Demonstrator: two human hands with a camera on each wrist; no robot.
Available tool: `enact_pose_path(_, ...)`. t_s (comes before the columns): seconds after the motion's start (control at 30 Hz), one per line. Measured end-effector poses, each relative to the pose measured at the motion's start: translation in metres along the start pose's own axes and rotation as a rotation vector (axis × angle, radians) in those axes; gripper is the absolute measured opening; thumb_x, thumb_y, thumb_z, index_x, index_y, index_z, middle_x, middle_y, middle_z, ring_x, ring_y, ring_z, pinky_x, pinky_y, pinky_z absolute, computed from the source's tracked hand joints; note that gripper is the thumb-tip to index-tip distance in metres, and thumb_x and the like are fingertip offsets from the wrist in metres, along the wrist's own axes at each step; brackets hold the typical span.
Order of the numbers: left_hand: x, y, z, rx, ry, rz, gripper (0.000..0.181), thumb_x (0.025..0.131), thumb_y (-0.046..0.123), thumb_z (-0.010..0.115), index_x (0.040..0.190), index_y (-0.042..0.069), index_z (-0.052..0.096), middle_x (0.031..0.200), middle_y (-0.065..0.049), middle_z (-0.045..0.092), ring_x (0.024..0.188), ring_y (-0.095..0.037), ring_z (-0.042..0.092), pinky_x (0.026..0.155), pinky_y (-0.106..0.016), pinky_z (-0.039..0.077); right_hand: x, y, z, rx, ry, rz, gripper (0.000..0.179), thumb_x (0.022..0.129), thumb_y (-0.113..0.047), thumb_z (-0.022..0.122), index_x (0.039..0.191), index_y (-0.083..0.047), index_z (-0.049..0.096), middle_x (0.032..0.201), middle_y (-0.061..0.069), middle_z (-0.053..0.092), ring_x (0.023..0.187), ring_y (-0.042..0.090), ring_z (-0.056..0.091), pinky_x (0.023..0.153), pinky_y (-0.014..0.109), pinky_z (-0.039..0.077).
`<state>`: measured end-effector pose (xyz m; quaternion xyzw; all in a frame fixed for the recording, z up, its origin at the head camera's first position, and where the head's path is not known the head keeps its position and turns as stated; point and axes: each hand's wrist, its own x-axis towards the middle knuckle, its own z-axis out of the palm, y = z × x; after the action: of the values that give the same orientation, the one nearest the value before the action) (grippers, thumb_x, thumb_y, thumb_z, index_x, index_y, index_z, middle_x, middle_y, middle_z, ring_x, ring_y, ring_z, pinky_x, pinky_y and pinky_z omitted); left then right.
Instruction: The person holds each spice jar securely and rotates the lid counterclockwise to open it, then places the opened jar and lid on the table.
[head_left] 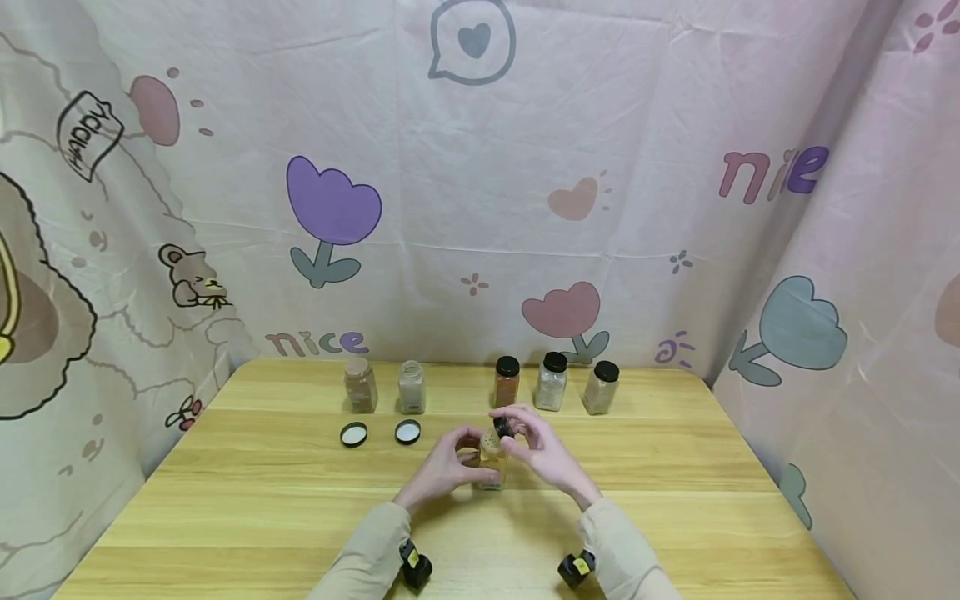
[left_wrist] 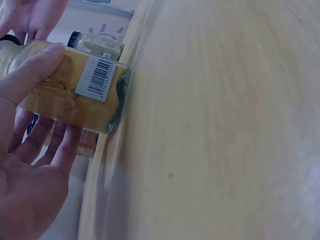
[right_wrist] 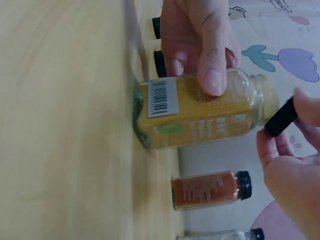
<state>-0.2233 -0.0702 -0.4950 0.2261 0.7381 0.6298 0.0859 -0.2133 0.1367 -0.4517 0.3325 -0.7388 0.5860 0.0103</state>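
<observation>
My left hand [head_left: 444, 467] grips a square glass spice jar [right_wrist: 200, 112] of yellow powder, thumb on one side and fingers on the other. The jar stands upright near the middle of the table, its barcode label facing me. A pale shaker top [head_left: 491, 442] with small holes covers its mouth. Between the thumb and fingers of my right hand [head_left: 547, 454] is a black lid [right_wrist: 281, 117]. The lid is tilted off the mouth, with its lower edge close to the jar's rim; whether they touch, I cannot tell.
Two lidless jars [head_left: 362, 390] [head_left: 412, 392] stand at the back left, with two black lids [head_left: 354, 434] [head_left: 407, 432] lying white side up before them. At the back right are three black-capped jars: a reddish one [head_left: 507, 387], a whitish one [head_left: 551, 387] and a pale beige one [head_left: 601, 392].
</observation>
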Motion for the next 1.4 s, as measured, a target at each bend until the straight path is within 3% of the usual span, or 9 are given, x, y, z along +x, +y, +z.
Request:
enact_pose_path(0.23, 0.0, 0.0, 0.0, 0.009, -0.003, 0.007, 0.055, 0.076, 0.005, 0.087, 0.121, -0.005, 0.057, 0.123, -0.021, 0.062, 0.113, -0.027, 0.064, 0.106, -0.039, 0.055, -0.004, 0.005, -0.002, 0.158, 0.101, 0.082, 0.041, 0.1, -0.002, 0.057, 0.136, 0.014, 0.046, 0.117, -0.002, 0.059, 0.108, 0.001, 0.059, 0.095, 0.013, 0.05)
enact_pose_path(0.43, 0.0, 0.001, -0.002, 0.02, 0.001, -0.004, 0.056, 0.075, 0.008, 0.088, 0.121, -0.004, 0.058, 0.124, -0.019, 0.063, 0.116, -0.032, 0.063, 0.107, -0.04, 0.054, -0.008, 0.008, -0.002, 0.21, 0.157, 0.121, 0.043, 0.101, -0.004, 0.055, 0.138, 0.014, 0.043, 0.122, 0.011, 0.06, 0.109, 0.001, 0.06, 0.095, 0.015, 0.052)
enact_pose_path(0.67, 0.0, 0.0, -0.006, 0.011, 0.009, -0.007, 0.057, 0.076, 0.011, 0.088, 0.122, -0.003, 0.058, 0.125, -0.019, 0.062, 0.118, -0.032, 0.063, 0.11, -0.046, 0.051, -0.013, 0.015, -0.002, 0.322, 0.18, 0.145, 0.049, 0.101, -0.007, 0.054, 0.139, 0.018, 0.036, 0.124, -0.01, 0.06, 0.118, 0.0, 0.057, 0.102, 0.013, 0.049)
enact_pose_path(0.87, 0.002, -0.001, -0.01, 0.007, 0.035, -0.031, 0.06, 0.075, 0.011, 0.088, 0.124, -0.003, 0.057, 0.128, -0.02, 0.061, 0.121, -0.033, 0.061, 0.112, -0.043, 0.05, -0.015, 0.022, 0.0, 0.43, 0.181, 0.167, 0.051, 0.103, -0.007, 0.05, 0.142, 0.018, 0.03, 0.133, -0.004, 0.052, 0.124, -0.002, 0.052, 0.107, 0.012, 0.044)
enact_pose_path(1.07, 0.005, 0.0, -0.016, 0.04, 0.068, -0.016, 0.061, 0.076, 0.011, 0.088, 0.126, -0.004, 0.057, 0.129, -0.022, 0.06, 0.123, -0.037, 0.06, 0.111, -0.043, 0.05, -0.017, 0.025, 0.0, 0.455, 0.177, 0.185, 0.052, 0.105, -0.009, 0.048, 0.144, 0.019, 0.029, 0.141, 0.003, 0.047, 0.122, 0.0, 0.052, 0.107, 0.012, 0.045)
enact_pose_path(1.3, 0.011, -0.001, -0.024, 0.061, 0.104, -0.011, 0.058, 0.078, 0.008, 0.085, 0.127, -0.004, 0.056, 0.129, -0.024, 0.061, 0.124, -0.038, 0.059, 0.111, -0.046, 0.049, -0.017, 0.027, 0.0, 0.428, 0.164, 0.222, 0.053, 0.102, -0.005, 0.051, 0.143, 0.02, 0.029, 0.131, -0.012, 0.053, 0.123, -0.002, 0.052, 0.107, 0.012, 0.044)
enact_pose_path(1.4, 0.014, -0.002, -0.027, 0.083, 0.141, -0.027, 0.06, 0.077, 0.008, 0.086, 0.128, -0.004, 0.056, 0.129, -0.023, 0.061, 0.124, -0.037, 0.059, 0.111, -0.046, 0.05, -0.017, 0.028, -0.001, 0.398, 0.147, 0.228, 0.053, 0.1, -0.003, 0.053, 0.141, 0.021, 0.03, 0.128, -0.012, 0.055, 0.12, -0.001, 0.055, 0.105, 0.012, 0.047)
